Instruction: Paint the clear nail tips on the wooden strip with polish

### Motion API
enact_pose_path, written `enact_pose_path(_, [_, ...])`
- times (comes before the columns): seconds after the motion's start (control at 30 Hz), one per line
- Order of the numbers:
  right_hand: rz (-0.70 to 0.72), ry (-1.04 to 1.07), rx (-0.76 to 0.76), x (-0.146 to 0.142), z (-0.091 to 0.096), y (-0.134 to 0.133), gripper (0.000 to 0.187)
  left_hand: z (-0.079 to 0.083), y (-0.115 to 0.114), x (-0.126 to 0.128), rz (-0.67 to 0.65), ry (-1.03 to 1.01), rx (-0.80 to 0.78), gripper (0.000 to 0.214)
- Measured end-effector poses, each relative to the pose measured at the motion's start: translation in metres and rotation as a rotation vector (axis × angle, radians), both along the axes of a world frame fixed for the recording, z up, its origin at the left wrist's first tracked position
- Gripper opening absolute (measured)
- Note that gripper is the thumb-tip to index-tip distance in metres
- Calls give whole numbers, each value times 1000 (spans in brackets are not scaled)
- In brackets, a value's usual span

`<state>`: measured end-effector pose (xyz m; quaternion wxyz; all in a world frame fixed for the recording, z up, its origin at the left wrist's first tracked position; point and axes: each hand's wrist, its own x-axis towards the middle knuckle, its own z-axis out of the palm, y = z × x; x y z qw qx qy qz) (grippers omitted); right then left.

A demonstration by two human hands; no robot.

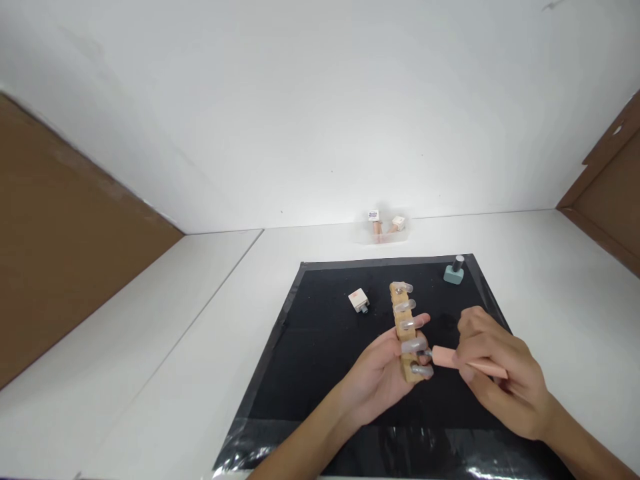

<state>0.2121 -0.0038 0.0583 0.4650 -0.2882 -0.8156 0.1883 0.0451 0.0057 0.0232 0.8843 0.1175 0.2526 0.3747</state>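
My left hand point(383, 373) grips a wooden strip point(406, 333) that carries several clear false nails, holding it up over the black mat point(320, 373). My right hand point(500, 380) is closed round a pale pink brush handle point(467, 362), whose tip touches the nail nearest me on the strip. A small white square bottle point(359, 301) lies on the mat to the left of the strip. A teal polish bottle point(454, 271) with a grey cap stands at the mat's far right corner.
The mat lies on a white table point(150, 373) against a white wall. A clear holder point(385, 227) with pink-handled tools stands by the wall behind the mat. Brown boards point(60, 253) flank both sides.
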Motion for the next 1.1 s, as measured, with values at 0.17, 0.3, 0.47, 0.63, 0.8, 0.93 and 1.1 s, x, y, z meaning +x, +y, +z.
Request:
enact_pose_path(0.17, [-15, -15, 3, 1, 0, -1, 21, -1, -1, 0, 6, -21, 13, 43])
enact_pose_path(0.3, [-20, 17, 17, 0, 1, -1, 22, -2, -1, 0, -21, -21, 9, 39])
enact_pose_path(0.47, [-11, -22, 43, -1, 2, 0, 23, -2, -1, 0, -17, -7, 26, 40])
enact_pose_path(0.63, [-9, -2, 92, -1, 1, 0, 25, -2, 0, 1, -29, -9, 18, 40])
enact_pose_path(0.8, [-38, -63, 150, -1, 2, 0, 25, -5, 0, 1, -33, -18, 20, 39])
enact_pose_path(0.93, [-34, -26, 155, -3, 5, 0, 25, -5, 0, 1, -30, -8, 24, 39])
enact_pose_path(1.1, [-40, -73, 192, -3, 3, 1, 25, -3, 0, 1, -24, 0, 17, 38])
